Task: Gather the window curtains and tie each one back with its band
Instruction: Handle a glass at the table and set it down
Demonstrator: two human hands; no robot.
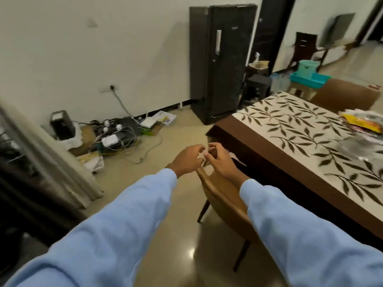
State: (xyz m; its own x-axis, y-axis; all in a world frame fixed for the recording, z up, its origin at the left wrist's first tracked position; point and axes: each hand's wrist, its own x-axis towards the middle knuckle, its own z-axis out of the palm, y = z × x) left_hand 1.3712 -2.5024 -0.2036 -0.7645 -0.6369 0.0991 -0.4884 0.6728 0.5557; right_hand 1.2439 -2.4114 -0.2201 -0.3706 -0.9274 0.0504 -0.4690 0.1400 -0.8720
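Our left hand (187, 160) and right hand (220, 160) meet above a chair back (222, 195), each grip half-curled on nothing we can see, while the curtain (51, 162) hangs lengthwise far left, nearer the left hand.

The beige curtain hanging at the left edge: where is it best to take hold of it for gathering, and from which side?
Probably at the free right edge of the beige curtain, well above the floor, coming from the room side. Its folds run slanted down to the hem and nothing blocks that side. Both hands are away from it now.
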